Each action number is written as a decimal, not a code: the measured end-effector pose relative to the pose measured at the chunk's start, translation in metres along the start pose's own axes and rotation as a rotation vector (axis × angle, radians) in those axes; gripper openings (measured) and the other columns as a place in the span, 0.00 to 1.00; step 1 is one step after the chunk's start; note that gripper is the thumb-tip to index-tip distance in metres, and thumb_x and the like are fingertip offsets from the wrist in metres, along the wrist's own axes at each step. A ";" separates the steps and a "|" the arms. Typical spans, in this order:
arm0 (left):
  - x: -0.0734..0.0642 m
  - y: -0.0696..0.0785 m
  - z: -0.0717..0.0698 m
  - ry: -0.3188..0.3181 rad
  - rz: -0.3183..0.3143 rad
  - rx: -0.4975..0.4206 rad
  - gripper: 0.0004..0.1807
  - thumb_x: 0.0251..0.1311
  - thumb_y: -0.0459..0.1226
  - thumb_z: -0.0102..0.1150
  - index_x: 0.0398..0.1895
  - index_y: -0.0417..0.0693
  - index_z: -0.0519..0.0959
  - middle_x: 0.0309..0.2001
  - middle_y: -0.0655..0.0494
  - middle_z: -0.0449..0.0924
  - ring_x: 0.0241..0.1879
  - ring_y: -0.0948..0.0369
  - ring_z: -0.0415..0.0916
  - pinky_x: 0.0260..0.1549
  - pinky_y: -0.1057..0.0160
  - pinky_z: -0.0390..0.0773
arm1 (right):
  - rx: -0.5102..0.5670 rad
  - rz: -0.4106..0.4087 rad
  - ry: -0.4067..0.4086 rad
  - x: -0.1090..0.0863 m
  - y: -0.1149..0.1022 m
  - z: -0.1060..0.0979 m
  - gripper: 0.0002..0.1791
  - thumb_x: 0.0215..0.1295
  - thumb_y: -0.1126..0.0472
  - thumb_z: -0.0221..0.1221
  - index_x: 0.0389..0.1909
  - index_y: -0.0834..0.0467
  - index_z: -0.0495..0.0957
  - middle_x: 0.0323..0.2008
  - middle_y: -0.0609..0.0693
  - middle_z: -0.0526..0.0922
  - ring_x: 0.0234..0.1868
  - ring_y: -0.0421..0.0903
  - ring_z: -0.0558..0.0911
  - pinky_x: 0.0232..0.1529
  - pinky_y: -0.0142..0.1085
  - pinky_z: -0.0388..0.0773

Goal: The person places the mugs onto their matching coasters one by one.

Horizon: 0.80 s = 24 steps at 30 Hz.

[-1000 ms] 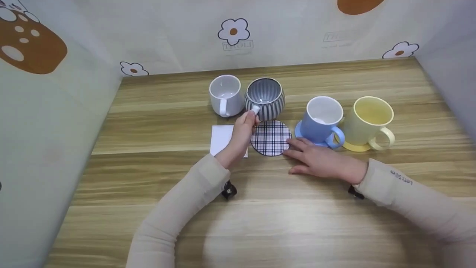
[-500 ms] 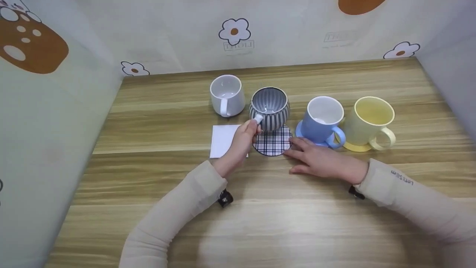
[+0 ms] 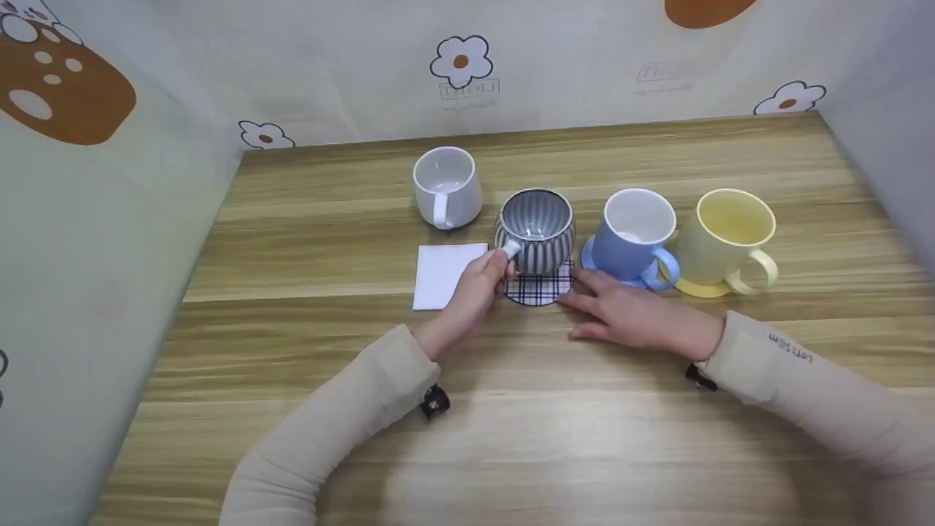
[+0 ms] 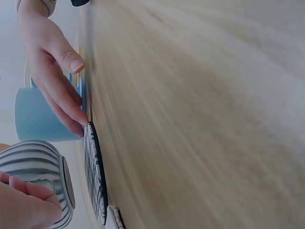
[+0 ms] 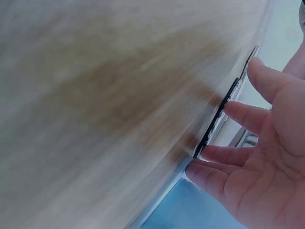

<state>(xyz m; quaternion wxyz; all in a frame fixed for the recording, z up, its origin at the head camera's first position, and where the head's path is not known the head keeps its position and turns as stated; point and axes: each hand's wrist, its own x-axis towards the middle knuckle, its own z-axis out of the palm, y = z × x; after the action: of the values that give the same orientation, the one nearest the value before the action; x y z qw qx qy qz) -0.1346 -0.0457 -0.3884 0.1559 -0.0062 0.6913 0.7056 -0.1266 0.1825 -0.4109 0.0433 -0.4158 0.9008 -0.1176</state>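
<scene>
Aloft — striped mug (image 3: 546, 245), handle (image 3: 513, 249) in left hand (image 3: 475, 289)

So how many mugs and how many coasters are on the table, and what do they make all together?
Mugs: 4 (white mug, striped mug, blue mug, yellow mug)
Coasters: 4 (white square coaster, plaid coaster, blue coaster, yellow coaster)
Total: 8
</scene>
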 end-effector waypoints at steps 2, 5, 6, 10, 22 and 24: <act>-0.001 -0.001 -0.001 -0.006 -0.011 -0.009 0.18 0.71 0.40 0.33 0.22 0.46 0.66 0.21 0.58 0.60 0.21 0.64 0.55 0.23 0.68 0.56 | -0.003 -0.002 0.000 0.000 0.001 0.000 0.30 0.58 0.45 0.58 0.57 0.58 0.72 0.60 0.70 0.64 0.60 0.65 0.65 0.54 0.55 0.68; -0.003 -0.003 -0.001 -0.007 -0.035 -0.015 0.18 0.71 0.40 0.33 0.22 0.47 0.66 0.22 0.58 0.60 0.21 0.64 0.55 0.23 0.67 0.56 | -0.006 -0.003 0.000 0.000 0.001 0.001 0.30 0.58 0.45 0.58 0.57 0.58 0.72 0.60 0.70 0.64 0.60 0.65 0.65 0.54 0.55 0.68; -0.003 -0.004 -0.002 -0.007 -0.042 -0.015 0.18 0.71 0.40 0.33 0.22 0.47 0.66 0.22 0.58 0.60 0.22 0.64 0.55 0.23 0.67 0.56 | -0.008 -0.004 0.001 0.000 0.001 0.001 0.30 0.58 0.45 0.58 0.57 0.58 0.72 0.60 0.70 0.64 0.60 0.65 0.65 0.54 0.55 0.68; -0.005 -0.005 -0.002 0.000 -0.060 -0.003 0.18 0.71 0.41 0.34 0.22 0.47 0.67 0.22 0.58 0.61 0.22 0.64 0.55 0.23 0.67 0.56 | -0.011 -0.006 0.004 0.000 0.001 0.001 0.29 0.58 0.45 0.58 0.56 0.58 0.73 0.59 0.70 0.65 0.59 0.65 0.66 0.54 0.55 0.68; -0.008 -0.007 -0.006 -0.020 -0.089 -0.013 0.19 0.72 0.41 0.32 0.22 0.47 0.66 0.21 0.59 0.61 0.21 0.64 0.55 0.22 0.68 0.56 | -0.019 -0.031 0.026 0.001 0.002 0.001 0.28 0.57 0.46 0.59 0.55 0.58 0.73 0.57 0.70 0.66 0.58 0.64 0.67 0.51 0.55 0.70; -0.009 -0.008 -0.006 -0.018 -0.089 -0.006 0.19 0.71 0.41 0.32 0.22 0.47 0.66 0.20 0.59 0.60 0.21 0.64 0.55 0.22 0.68 0.56 | -0.017 -0.033 0.025 0.001 0.002 0.001 0.28 0.57 0.46 0.59 0.55 0.58 0.73 0.57 0.70 0.66 0.58 0.63 0.67 0.51 0.55 0.70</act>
<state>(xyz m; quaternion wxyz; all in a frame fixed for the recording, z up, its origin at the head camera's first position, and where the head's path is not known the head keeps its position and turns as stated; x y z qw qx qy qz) -0.1258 -0.0534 -0.3948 0.1931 -0.0310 0.6867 0.7001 -0.1281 0.1830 -0.4124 0.0269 -0.4295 0.8952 -0.1159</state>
